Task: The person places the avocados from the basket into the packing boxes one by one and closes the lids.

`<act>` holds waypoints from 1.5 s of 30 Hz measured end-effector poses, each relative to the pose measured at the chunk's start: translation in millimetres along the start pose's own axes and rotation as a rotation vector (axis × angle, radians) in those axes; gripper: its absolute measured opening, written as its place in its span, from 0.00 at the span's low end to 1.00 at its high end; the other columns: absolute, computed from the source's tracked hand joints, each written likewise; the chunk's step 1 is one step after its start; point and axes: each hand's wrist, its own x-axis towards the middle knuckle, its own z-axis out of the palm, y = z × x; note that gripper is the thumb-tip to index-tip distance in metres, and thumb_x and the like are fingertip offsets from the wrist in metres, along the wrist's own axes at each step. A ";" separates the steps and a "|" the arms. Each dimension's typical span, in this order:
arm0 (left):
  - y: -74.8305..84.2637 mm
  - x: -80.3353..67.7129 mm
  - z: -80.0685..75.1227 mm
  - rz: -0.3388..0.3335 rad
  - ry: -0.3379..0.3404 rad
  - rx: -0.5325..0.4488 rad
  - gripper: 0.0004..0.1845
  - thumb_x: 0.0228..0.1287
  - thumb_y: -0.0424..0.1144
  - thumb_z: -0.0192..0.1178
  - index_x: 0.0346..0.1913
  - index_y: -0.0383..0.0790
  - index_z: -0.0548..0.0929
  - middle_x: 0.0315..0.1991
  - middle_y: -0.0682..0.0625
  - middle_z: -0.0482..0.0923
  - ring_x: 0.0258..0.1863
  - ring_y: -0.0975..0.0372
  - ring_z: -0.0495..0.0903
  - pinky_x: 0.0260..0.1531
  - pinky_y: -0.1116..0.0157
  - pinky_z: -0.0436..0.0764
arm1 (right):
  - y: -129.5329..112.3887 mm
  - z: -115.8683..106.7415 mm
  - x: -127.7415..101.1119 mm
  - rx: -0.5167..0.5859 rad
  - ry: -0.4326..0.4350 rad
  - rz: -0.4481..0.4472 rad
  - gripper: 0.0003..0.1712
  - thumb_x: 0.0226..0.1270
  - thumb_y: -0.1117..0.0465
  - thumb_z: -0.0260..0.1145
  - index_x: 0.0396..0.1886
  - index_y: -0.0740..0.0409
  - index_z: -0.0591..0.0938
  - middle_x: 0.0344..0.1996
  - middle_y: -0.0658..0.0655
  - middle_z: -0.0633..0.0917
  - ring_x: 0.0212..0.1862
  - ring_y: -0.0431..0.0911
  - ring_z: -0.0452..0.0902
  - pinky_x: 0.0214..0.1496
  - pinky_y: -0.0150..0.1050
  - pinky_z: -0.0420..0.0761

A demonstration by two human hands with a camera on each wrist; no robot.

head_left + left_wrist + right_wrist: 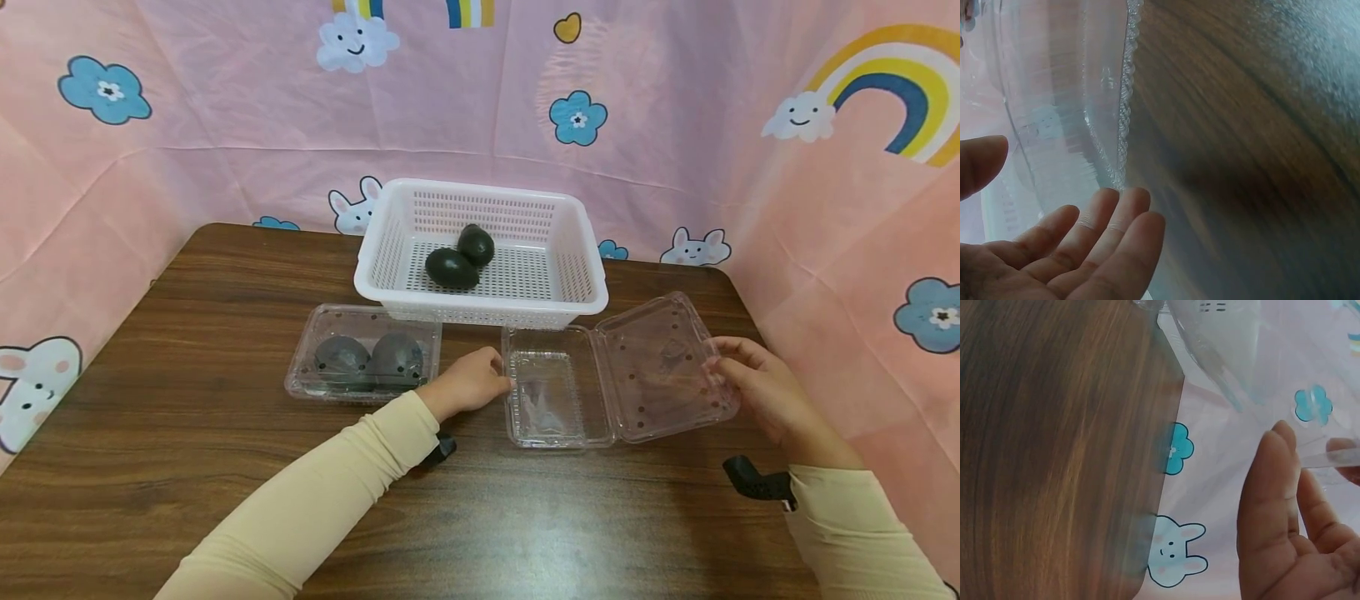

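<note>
Your right hand (757, 392) pinches the raised lid of the empty clear plastic clamshell box (558, 392); your left hand (468, 383), fingers relaxed, touches its tray edge. Only the head view shows the white slatted basket (480, 296) behind, on the brown wooden table (225, 333).

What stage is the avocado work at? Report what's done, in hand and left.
Done: two avocados lie in the white basket. In hand: the open clamshell is empty, left hand at its tray edge, right hand holding its lid. Left: the closed clamshell holds two more.
</note>
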 end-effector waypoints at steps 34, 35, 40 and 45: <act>18.3 -29.3 -50.6 0.072 0.007 0.020 0.25 0.70 0.44 0.56 0.63 0.32 0.71 0.58 0.38 0.74 0.59 0.49 0.72 0.58 0.53 0.72 | -20.5 24.8 -3.7 -0.424 0.169 -0.055 0.23 0.74 0.64 0.51 0.61 0.75 0.65 0.27 0.43 0.78 0.25 0.35 0.80 0.25 0.34 0.81; 19.7 -30.9 -54.0 0.076 0.009 0.025 0.25 0.71 0.44 0.55 0.63 0.31 0.70 0.58 0.37 0.73 0.59 0.48 0.72 0.58 0.53 0.71 | -20.8 25.5 -3.5 -0.425 0.173 -0.058 0.22 0.74 0.64 0.51 0.61 0.75 0.65 0.27 0.43 0.78 0.25 0.35 0.80 0.25 0.34 0.81; 26.8 -34.5 -72.7 0.103 0.029 0.035 0.25 0.70 0.44 0.55 0.64 0.31 0.69 0.59 0.36 0.72 0.58 0.47 0.73 0.56 0.52 0.73 | -21.5 25.8 -4.4 -0.439 0.187 -0.057 0.23 0.74 0.63 0.51 0.61 0.74 0.66 0.28 0.42 0.78 0.25 0.34 0.80 0.25 0.34 0.81; 29.1 -36.7 -92.8 0.113 0.079 0.048 0.26 0.69 0.44 0.56 0.64 0.32 0.69 0.60 0.36 0.72 0.57 0.47 0.74 0.54 0.52 0.74 | -20.7 25.5 -4.4 -0.432 0.193 -0.072 0.22 0.74 0.63 0.52 0.60 0.74 0.66 0.27 0.40 0.78 0.25 0.33 0.80 0.23 0.35 0.81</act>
